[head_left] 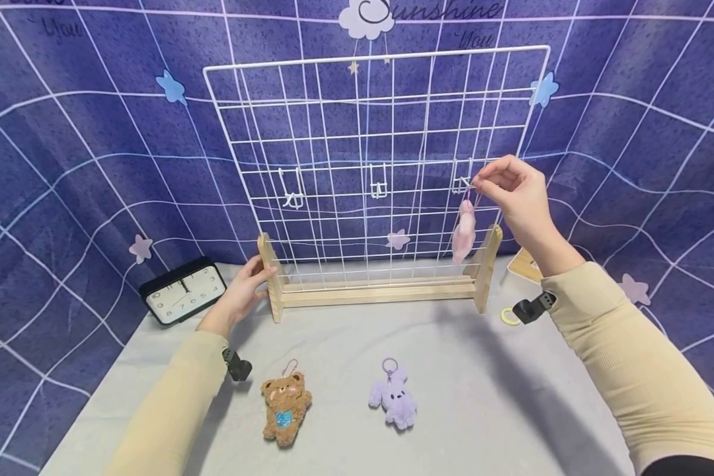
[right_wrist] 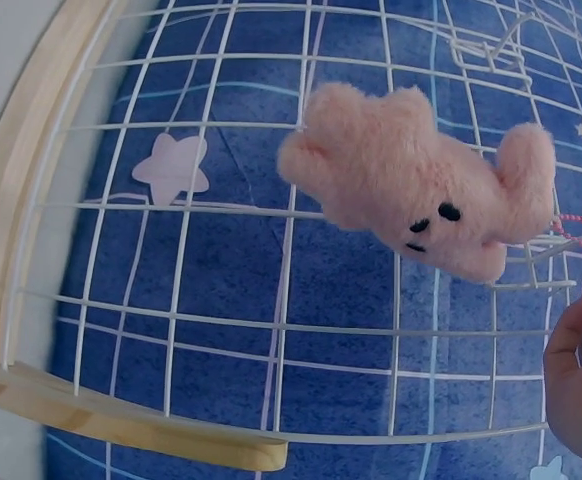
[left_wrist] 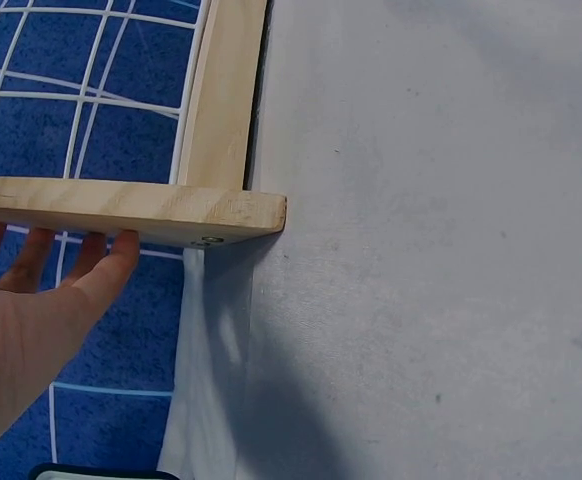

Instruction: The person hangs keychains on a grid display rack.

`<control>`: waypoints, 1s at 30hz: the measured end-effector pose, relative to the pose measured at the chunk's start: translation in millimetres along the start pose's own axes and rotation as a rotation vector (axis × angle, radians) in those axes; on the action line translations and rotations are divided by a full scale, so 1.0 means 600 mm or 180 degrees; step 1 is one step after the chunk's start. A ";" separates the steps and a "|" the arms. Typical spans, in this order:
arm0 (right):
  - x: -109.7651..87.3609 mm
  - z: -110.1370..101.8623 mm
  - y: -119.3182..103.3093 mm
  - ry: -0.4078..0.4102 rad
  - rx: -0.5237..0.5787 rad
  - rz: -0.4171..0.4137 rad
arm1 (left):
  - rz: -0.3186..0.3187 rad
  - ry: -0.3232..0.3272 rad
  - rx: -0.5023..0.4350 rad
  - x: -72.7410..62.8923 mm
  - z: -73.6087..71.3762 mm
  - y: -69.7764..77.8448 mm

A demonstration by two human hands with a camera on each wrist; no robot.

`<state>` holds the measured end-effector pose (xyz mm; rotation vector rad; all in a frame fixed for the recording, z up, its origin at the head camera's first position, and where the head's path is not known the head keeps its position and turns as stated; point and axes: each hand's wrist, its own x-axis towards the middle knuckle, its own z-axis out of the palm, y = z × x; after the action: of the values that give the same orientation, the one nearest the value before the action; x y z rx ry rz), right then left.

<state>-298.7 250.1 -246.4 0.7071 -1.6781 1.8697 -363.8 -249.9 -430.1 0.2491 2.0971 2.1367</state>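
My right hand (head_left: 520,195) pinches the thin pink cord (right_wrist: 581,220) of a fluffy pink plush keychain (head_left: 464,235) at the right-hand white hook (head_left: 459,185) on the wire grid (head_left: 357,139). The pink plush (right_wrist: 401,180) hangs in front of the grid; its black eyes show in the right wrist view. Low at the left, my left hand (head_left: 246,287) holds the left leg of the wooden stand (head_left: 276,301), several fingers (left_wrist: 121,255) against its outer side. On the table lie a brown bear plush keychain (head_left: 285,410) and a purple plush keychain (head_left: 396,400).
Two more white hooks, a left one (head_left: 293,198) and a middle one (head_left: 379,190), hang on the grid. A black-framed clock (head_left: 184,291) stands left of the stand. A yellow ring (head_left: 510,317) and a wooden-topped object (head_left: 525,268) are at the right, partly behind the right arm.
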 end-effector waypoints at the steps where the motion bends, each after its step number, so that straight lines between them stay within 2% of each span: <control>1: 0.001 0.000 0.000 0.0023 0.0004 0.0011 | -0.0001 -0.0002 0.0003 0.000 0.000 0.001; 14: 0.012 -0.006 0.026 0.0088 -0.0025 0.0087 | 0.0000 0.0020 0.0039 -0.007 0.004 0.006; 20: 0.016 -0.004 0.034 0.0202 -0.0132 0.0111 | -0.0003 0.0021 0.0014 -0.006 0.003 0.006; 30: 0.020 -0.004 0.039 0.0275 -0.0123 0.0301 | -0.0052 0.0021 0.0020 -0.004 0.003 0.006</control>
<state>-323.8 250.9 -255.4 0.5322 -1.7146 1.8986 -361.1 -248.9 -426.3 0.2252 2.1024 2.1252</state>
